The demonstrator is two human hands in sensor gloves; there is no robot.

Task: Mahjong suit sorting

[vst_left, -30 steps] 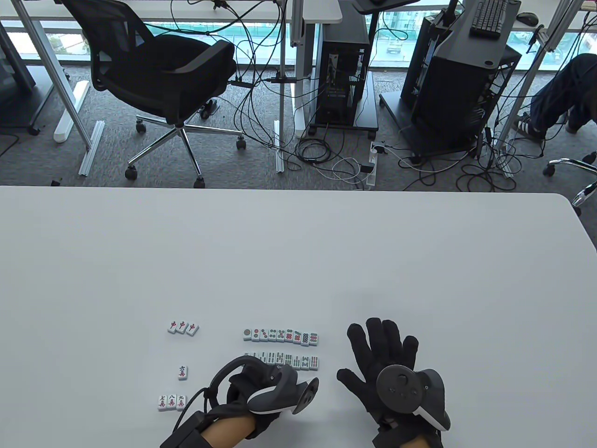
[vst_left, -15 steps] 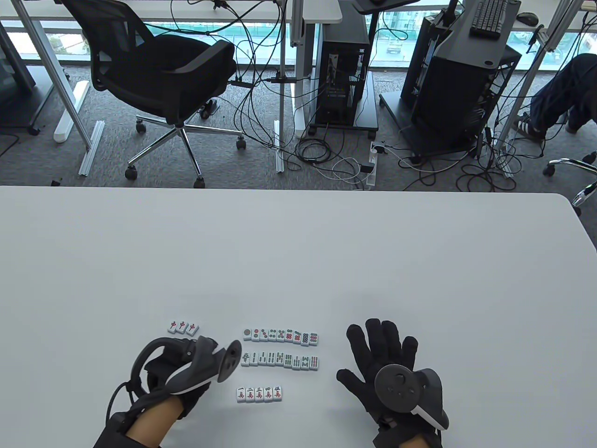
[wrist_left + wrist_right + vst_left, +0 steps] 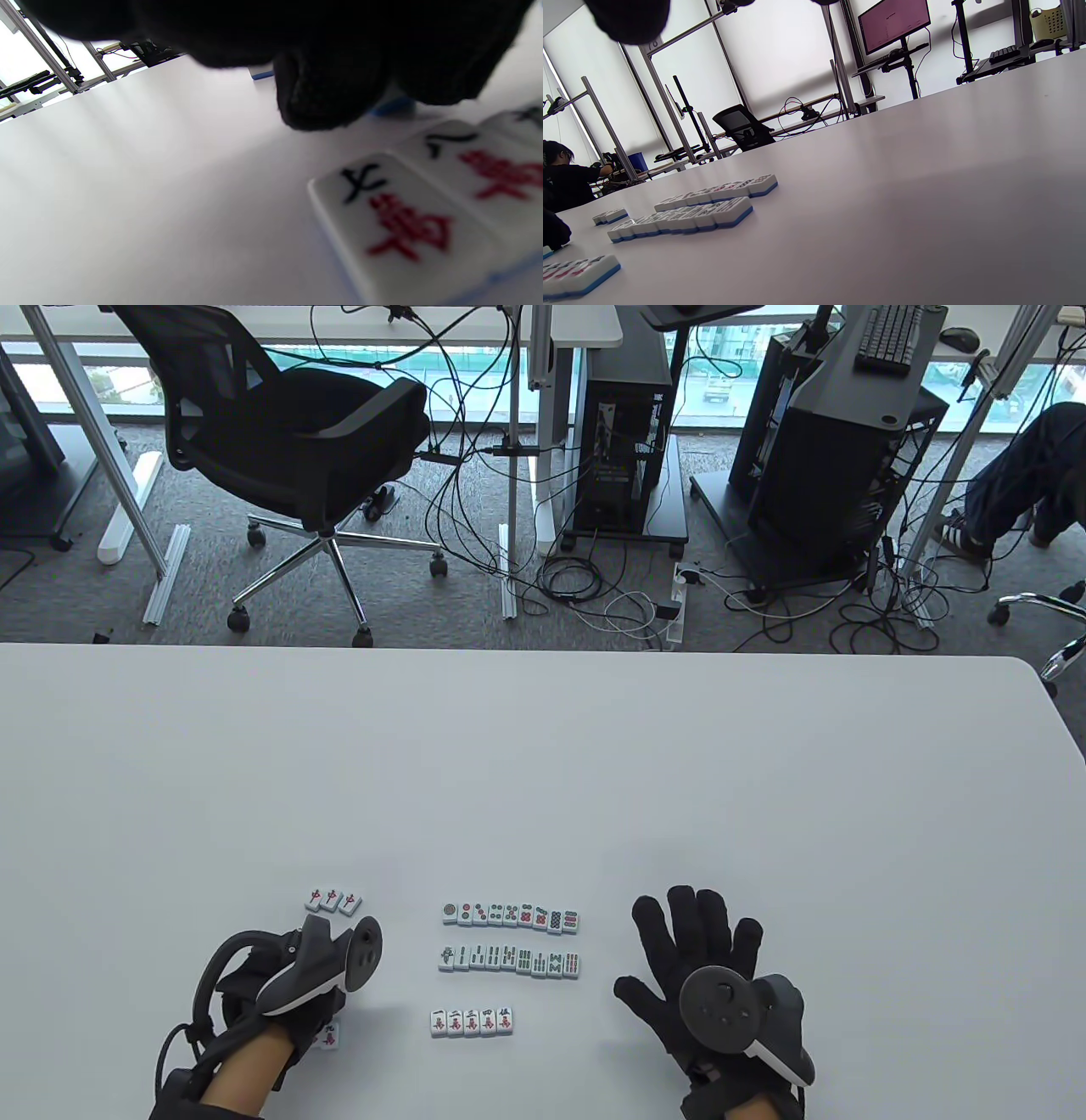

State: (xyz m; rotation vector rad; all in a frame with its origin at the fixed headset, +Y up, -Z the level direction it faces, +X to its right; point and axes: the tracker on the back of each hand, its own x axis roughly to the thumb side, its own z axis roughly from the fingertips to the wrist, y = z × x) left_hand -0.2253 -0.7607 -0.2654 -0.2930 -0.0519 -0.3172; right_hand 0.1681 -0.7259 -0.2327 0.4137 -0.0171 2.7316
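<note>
Resting flat on the table (image 3: pixel 543 780), right hand (image 3: pixel 696 959), fingers spread; three tile rows (image 3: pixel 509 959) left of it; left hand (image 3: pixel 280 993) covers loose tiles (image 3: pixel 327 1038). Left wrist view: fingertips (image 3: pixel 326 97) above character tiles (image 3: pixel 407 220), grip unclear. Right wrist view: tile rows, nothing held.

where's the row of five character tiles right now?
In the table view the row of five character tiles lies face up near the bottom centre, just below the bamboo row, between the left hand and right hand.
</note>
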